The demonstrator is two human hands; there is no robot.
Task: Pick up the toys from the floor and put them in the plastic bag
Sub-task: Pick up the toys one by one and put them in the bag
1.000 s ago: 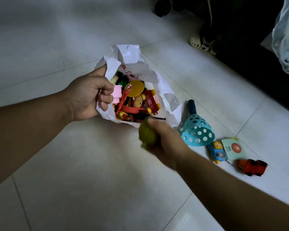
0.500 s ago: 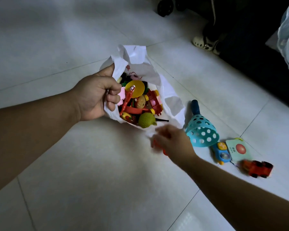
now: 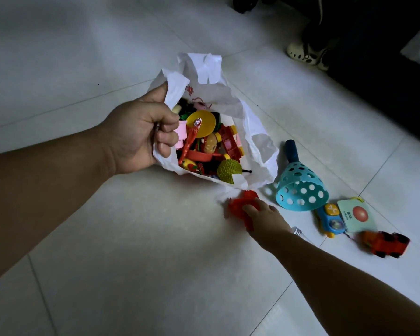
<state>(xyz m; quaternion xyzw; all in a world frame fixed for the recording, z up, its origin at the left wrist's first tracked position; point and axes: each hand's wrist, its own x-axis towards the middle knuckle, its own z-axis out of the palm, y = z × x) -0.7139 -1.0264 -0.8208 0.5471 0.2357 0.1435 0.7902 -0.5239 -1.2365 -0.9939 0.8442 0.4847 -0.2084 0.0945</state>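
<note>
A white plastic bag lies open on the tiled floor, full of several small coloured toys. A green spiky durian toy rests at its near edge. My left hand grips the bag's left rim and holds the mouth open. Just below the bag, my right hand closes its fingers on a red plastic toy lying on the floor. To the right lie a teal perforated scoop, a small blue and yellow car, a card with a red dot and a red toy car.
A pale slipper with dark spots lies at the back right beside dark furniture. A black wheel shows at the top edge. A small clear object peeks out behind my right wrist.
My right hand dropped the green durian toy into the bag, then moved down and right to the floor and closed on the red toy. My left hand kept holding the bag.
</note>
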